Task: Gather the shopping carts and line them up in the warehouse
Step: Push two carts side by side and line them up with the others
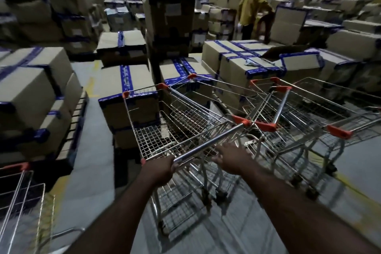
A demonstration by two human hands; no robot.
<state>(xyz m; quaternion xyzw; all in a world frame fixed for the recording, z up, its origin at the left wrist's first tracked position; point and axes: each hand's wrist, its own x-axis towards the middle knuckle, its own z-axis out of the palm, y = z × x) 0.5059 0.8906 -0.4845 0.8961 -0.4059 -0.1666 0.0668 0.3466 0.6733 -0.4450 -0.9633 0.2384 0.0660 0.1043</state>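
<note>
Gripping the handle [206, 144] of a cart [156, 138] at near centre, the left hand [162, 168] curls round the bar; the right hand [231, 158] reaches it, its hold unclear. More carts [299, 113] crowd just right. Taped boxes [123, 92] lie beyond, a person in yellow [250, 4] far off.

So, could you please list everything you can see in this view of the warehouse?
held cart: one, silver wire with orange corners, centre.
carts on the right: at least two, same colours, bunched close together.
cart at lower left: one, same colours, partly cut off.
cardboard boxes: many, brown with blue tape, stacked behind and on both sides.
person: one, yellow top, far back right.
floor: grey with yellow lines.
left hand: grips the handle bar near its left end.
right hand: just below the bar; grip unclear.
</note>
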